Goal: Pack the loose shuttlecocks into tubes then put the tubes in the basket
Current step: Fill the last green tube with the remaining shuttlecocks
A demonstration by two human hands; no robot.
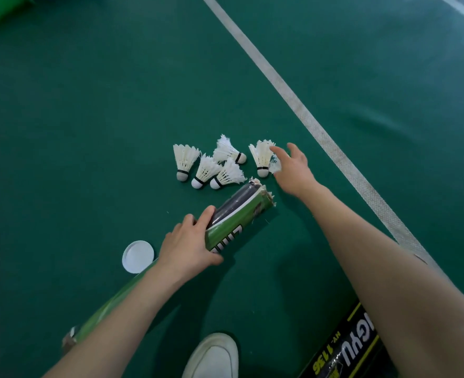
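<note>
White cap [138, 256] lying on green court floor [89, 132], beside long green tube [236, 216]. Left hand [188, 245] wrapping tube's middle; feather tips poking from torn open end. Five loose shuttlecocks [206, 170] lying just beyond. Right hand [293, 167], fingers spread, touching the fifth shuttlecock [261, 156]. Black tube [345, 347] lying bottom right, contents hidden.

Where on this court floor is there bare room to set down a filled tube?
Bare green floor spreads left of the white feather shuttlecocks, and again beyond the white court line. It is crowded around the green cardboard tube, the round white plastic lid, the left hand and the right hand.
</note>
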